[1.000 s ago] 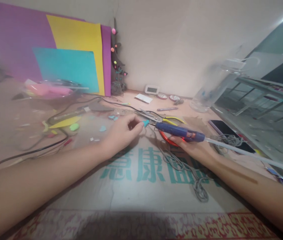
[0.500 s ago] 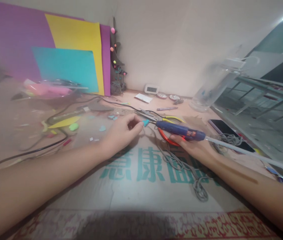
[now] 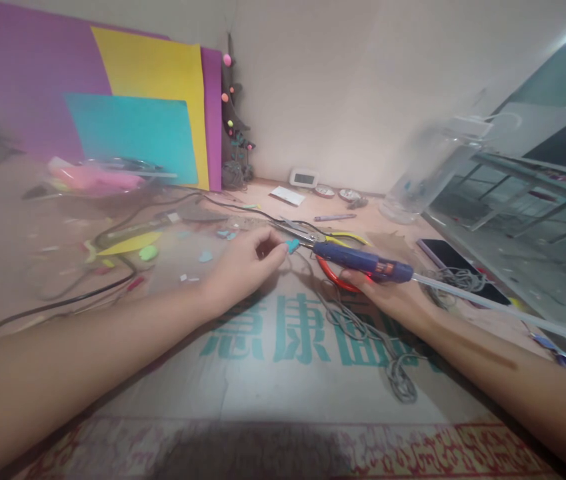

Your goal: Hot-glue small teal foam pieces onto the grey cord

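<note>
Between thumb and fingertips, my left hand (image 3: 250, 263) pinches a small teal heart-shaped piece (image 3: 292, 247). My right hand (image 3: 380, 290) grips a blue hot glue gun (image 3: 357, 260), its nozzle pointing left right at the teal piece; I cannot tell whether they touch. A clear glue stick (image 3: 483, 303) runs out of the gun's back end to the right. Behind the gun lie scissors with red and yellow handles (image 3: 347, 237), partly covered by it. Grey cord (image 3: 350, 323) trails on the printed board (image 3: 267, 393) below the hands.
Teal scraps (image 3: 205, 256), a green piece (image 3: 147, 253) and a black cable (image 3: 53, 305) lie to the left. A phone (image 3: 457, 267) and a clear jug (image 3: 413, 180) are on the right. Coloured sheets (image 3: 137, 140) and a decorated branch (image 3: 235, 133) stand at the back.
The teal piece has turned slightly in my left fingers, showing more of its heart shape. The glue gun has shifted a touch to the right.
</note>
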`<act>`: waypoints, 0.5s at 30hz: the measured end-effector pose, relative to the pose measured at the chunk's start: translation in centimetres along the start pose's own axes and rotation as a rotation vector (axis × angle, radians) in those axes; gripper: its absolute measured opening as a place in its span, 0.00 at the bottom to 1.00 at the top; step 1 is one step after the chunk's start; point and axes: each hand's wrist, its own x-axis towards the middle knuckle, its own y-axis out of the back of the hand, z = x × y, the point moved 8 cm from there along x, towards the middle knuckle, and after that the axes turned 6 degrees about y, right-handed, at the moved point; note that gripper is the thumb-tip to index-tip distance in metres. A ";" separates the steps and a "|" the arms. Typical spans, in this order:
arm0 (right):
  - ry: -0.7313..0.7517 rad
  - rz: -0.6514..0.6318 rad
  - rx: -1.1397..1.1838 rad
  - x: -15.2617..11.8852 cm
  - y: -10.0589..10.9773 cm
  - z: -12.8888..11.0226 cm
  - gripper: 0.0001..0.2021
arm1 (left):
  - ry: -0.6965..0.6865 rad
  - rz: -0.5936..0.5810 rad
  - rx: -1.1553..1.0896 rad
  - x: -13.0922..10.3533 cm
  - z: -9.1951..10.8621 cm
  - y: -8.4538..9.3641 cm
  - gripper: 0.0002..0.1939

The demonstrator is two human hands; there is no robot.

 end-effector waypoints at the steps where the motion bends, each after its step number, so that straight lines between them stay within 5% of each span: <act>1: 0.001 0.001 -0.005 0.0 0.0 0.0 0.07 | 0.003 -0.001 0.000 0.0 0.0 0.0 0.08; 15: 0.006 -0.002 0.042 0.1 0.0 -0.4 0.07 | 0.005 -0.015 -0.003 -0.1 -0.1 -0.1 0.08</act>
